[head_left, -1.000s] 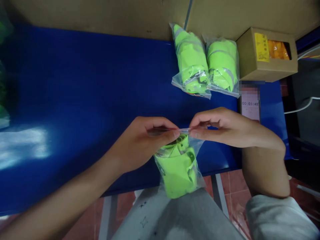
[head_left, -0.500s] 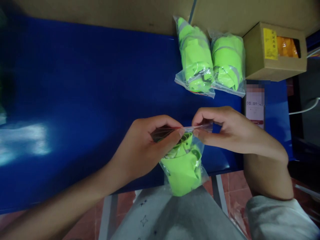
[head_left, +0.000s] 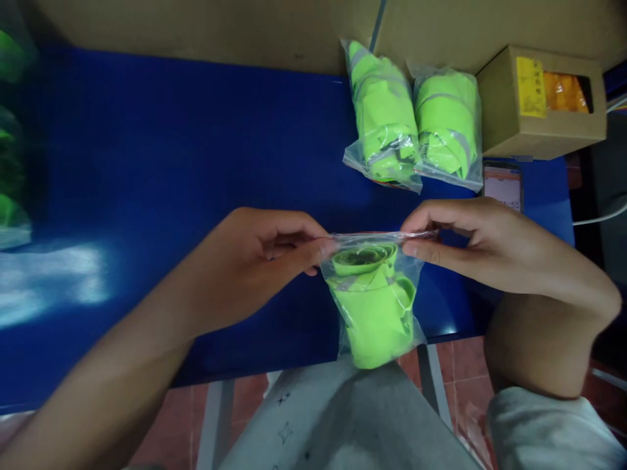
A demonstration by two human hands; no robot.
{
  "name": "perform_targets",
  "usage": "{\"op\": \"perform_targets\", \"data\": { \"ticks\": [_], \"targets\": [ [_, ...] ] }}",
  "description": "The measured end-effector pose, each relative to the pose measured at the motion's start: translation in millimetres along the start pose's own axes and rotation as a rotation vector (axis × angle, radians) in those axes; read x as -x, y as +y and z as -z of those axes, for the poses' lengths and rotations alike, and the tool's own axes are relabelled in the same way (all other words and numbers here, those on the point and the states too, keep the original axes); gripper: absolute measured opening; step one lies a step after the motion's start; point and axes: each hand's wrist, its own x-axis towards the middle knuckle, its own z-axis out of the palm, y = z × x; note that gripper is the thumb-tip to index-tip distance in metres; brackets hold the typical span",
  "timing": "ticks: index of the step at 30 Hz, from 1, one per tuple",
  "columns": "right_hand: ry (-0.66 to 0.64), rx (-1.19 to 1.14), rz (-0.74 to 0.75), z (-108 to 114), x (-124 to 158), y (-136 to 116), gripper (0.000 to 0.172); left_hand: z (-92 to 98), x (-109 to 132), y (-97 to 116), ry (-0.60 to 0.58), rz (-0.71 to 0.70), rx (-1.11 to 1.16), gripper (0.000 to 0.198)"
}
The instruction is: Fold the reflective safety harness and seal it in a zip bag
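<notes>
A clear zip bag (head_left: 345, 336) hangs upright between my hands at the table's front edge. Inside it is a rolled neon-green fabric item (head_left: 369, 310) with grey strips, its coiled end just under the bag's mouth. My left hand (head_left: 264, 261) pinches the left end of the bag's top edge between thumb and fingers. At the right part of that same edge, my right hand (head_left: 455, 238) pinches the plastic strip. The top edge is drawn straight between them. I cannot tell whether the zip is fully closed.
Two bagged green rolls (head_left: 385, 117) (head_left: 447, 124) lie at the back right beside a cardboard box (head_left: 504, 117) with orange contents. A phone (head_left: 503, 185) rests on the blue table (head_left: 196, 150) near my right hand. More green bags (head_left: 10, 212) are at the left edge.
My hands have moved apart along the bag's top edge, the left one leftward and the right one rightward. The bag's mouth is now stretched straighter, and more of the green roll shows.
</notes>
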Motion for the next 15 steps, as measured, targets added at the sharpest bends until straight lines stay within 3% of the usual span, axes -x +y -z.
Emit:
{"op": "perform_targets", "data": {
  "ticks": [5, 10, 12, 15],
  "targets": [
    [0.007, -0.059, 0.015, -4, -3, 1, 0.032, -8.6, 3, 1, 0.071, -0.093, -0.046, 0.021],
    [-0.057, -0.21, -0.015, 3, -1, 2, 0.061, -13.3, 9, 8, 0.112, -0.136, -0.152, 0.021],
    [-0.105, -0.291, -0.035, 4, -2, 1, 0.059, -14.3, 11, 10, 0.118, -0.135, -0.184, 0.023],
    [-0.142, -0.352, -0.072, 0, -7, 2, 0.041, -15.0, 12, 10, 0.095, -0.111, -0.162, 0.024]
  ]
}}
